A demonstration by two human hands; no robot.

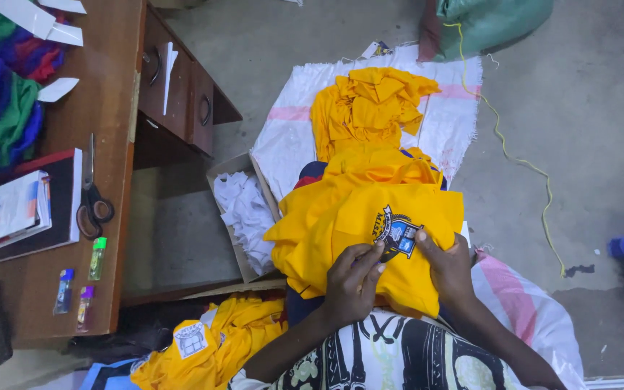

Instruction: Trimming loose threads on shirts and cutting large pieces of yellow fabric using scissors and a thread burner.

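A yellow shirt lies draped over my lap, its blue and white crest badge facing up. My left hand rests on the shirt just left of the badge, fingers curled and touching the cloth near the badge's edge. My right hand grips the shirt at the badge's right side, thumb pressed on the badge. More yellow shirts are heaped on a white woven sack on the floor beyond. Another pile of yellow shirts lies at my lower left.
A wooden desk stands at left with scissors, a book, three small lighters and coloured cloth. A cardboard box of white paper scraps sits by the sack. A green bag and yellow cord lie on the concrete floor.
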